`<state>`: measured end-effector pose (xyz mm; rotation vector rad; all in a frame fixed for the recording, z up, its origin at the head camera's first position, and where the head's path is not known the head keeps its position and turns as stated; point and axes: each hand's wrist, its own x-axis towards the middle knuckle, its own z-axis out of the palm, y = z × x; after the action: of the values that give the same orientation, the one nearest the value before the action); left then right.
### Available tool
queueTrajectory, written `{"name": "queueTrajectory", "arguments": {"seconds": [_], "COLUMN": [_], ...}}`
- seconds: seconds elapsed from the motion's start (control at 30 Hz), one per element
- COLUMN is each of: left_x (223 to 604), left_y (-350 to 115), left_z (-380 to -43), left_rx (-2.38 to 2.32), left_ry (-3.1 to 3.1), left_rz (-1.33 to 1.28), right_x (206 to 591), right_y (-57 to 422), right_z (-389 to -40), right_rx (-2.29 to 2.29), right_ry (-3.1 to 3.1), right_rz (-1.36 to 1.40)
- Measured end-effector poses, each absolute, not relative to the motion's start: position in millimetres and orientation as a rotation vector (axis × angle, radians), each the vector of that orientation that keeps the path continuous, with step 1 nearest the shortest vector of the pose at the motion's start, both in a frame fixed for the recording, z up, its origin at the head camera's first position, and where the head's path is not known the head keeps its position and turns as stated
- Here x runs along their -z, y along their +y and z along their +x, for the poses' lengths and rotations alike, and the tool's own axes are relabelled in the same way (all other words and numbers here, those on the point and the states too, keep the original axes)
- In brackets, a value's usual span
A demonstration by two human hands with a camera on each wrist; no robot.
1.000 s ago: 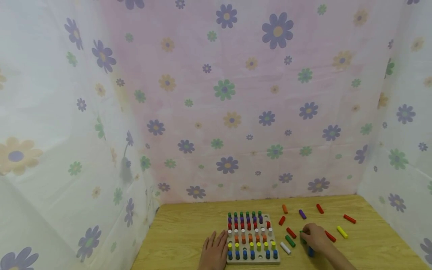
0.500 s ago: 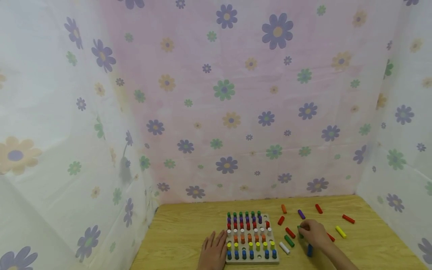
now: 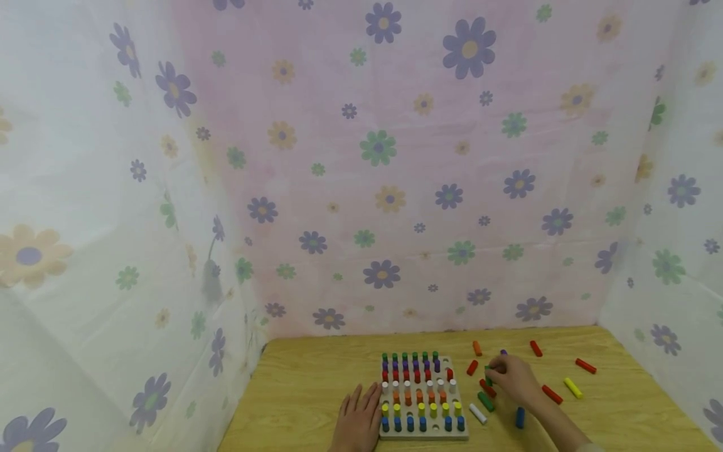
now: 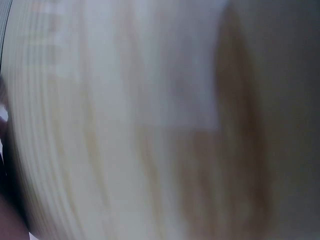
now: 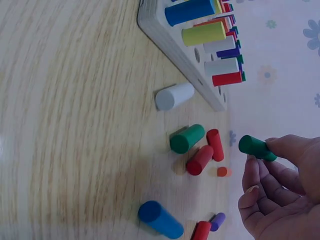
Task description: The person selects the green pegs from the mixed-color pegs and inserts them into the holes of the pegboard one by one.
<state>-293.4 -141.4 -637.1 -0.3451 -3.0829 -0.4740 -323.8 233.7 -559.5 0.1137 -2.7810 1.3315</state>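
My right hand [image 3: 515,378] pinches a green peg [image 5: 256,147] between thumb and fingertips, raised above the table among the loose pegs. Left of it sits a wooden pegboard [image 3: 423,434] with rows of upright green, purple, red, white, orange, yellow and blue pegs; some holes show bare. My left hand [image 3: 357,419] lies flat with fingers spread, its fingertips at the board's left edge. The left wrist view is blurred and shows mostly wood grain. Near the right hand lie another green peg [image 5: 187,139], a white peg [image 5: 174,96] and a blue peg [image 5: 160,219].
Several loose red pegs are scattered to the right, one red peg [image 3: 585,365] farthest out. A yellow peg [image 3: 573,388] and an orange peg [image 3: 477,348] lie on the wooden table [image 3: 305,376]. Flowered cloth [image 3: 390,188] encloses the back and both sides.
My right hand has lifted the green peg off the table and carried it left and away from me, toward the board. The left hand stays in place.
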Motion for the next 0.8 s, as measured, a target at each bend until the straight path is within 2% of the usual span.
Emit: {"name": "queueTrajectory", "arguments": {"seconds": [0.8], "left_x": [636], "left_y": [-141], "left_z": [-295], "left_rx": [0.512], "left_ry": [-3.085], "left_rz": [-0.346], "right_x": [557], "right_y": [191], "right_z": [-342], "right_rx": [-1.332], "right_ry": [-2.62], "right_rz": [0.154]}}
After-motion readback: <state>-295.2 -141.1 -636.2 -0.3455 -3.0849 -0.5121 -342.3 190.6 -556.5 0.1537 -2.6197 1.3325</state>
